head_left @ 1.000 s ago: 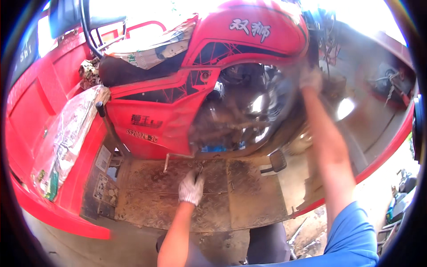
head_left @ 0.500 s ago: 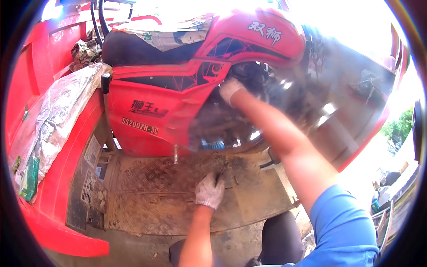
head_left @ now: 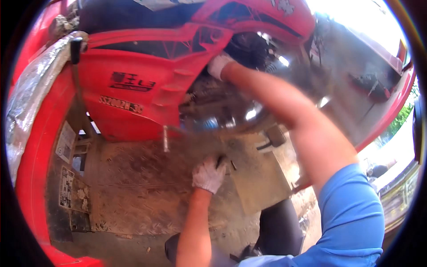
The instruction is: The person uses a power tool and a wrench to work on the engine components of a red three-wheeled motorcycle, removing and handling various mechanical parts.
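A red three-wheeled motor vehicle fills the view, with a red side panel (head_left: 129,89) left of its dark engine (head_left: 222,95). My right hand (head_left: 220,66), in a pale work glove, reaches in at the panel's edge above the engine; its fingers are hidden there. Low in the middle my left hand (head_left: 208,175), gloved too, is at the brown tread-plate floorboard (head_left: 142,187). Its fingers are curled near a small dark piece that I cannot make out. A short metal lever (head_left: 166,139) sticks out below the panel, left of that hand.
A black-knobbed lever (head_left: 76,51) stands at the left beside the red bodywork, where clear plastic sheeting (head_left: 33,84) lies. A dark pedal (head_left: 275,135) sits right of the floorboard. The black seat (head_left: 133,20) is above. My knee (head_left: 280,224) is at the floorboard's near edge.
The view has shifted, so the vehicle sits higher and further left in it. My right hand stays at the engine opening, and my left hand remains low over the floorboard.
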A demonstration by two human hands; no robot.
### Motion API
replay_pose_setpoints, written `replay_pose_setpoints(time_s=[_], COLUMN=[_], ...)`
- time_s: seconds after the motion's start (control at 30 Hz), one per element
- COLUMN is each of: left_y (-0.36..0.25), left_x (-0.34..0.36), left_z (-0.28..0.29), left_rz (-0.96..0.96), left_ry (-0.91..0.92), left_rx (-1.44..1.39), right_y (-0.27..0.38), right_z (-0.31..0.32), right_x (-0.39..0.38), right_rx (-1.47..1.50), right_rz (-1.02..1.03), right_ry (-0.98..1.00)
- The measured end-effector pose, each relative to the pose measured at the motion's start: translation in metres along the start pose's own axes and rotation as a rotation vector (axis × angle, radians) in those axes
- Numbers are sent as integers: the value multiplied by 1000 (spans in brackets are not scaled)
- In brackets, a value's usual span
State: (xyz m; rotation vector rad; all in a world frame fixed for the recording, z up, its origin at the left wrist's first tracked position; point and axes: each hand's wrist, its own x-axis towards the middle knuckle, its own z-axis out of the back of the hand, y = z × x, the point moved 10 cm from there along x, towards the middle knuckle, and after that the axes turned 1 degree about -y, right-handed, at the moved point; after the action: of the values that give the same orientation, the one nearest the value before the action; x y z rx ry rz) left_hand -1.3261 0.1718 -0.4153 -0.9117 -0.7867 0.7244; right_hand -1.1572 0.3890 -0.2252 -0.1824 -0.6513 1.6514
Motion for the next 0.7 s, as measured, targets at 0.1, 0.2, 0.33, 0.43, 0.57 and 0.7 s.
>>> replay_pose_setpoints(time_s=[0.1, 0.2, 0.33, 0.43, 0.57, 0.7], left_y=[10, 35, 33, 34, 32, 44], left_x=[3, 7, 9, 10, 10, 11], left_z=[2, 10, 34, 37, 38, 31], left_rz=[-9, 127, 26, 31, 34, 104], left_ry=[-14, -56, -251, -259, -269, -233], left_rx=[-25, 92, 100, 21, -56, -9], right_y=[6, 13, 19, 18, 15, 14], right_z=[20, 44, 27, 4, -9, 0], right_x=[-7, -12, -11, -8, -10, -11], right_rx=[-7, 48, -117, -260, -316, -252], right_rz=[-13, 35, 105, 104, 88, 101], right_ry=[49, -75, 47, 200, 266, 152])
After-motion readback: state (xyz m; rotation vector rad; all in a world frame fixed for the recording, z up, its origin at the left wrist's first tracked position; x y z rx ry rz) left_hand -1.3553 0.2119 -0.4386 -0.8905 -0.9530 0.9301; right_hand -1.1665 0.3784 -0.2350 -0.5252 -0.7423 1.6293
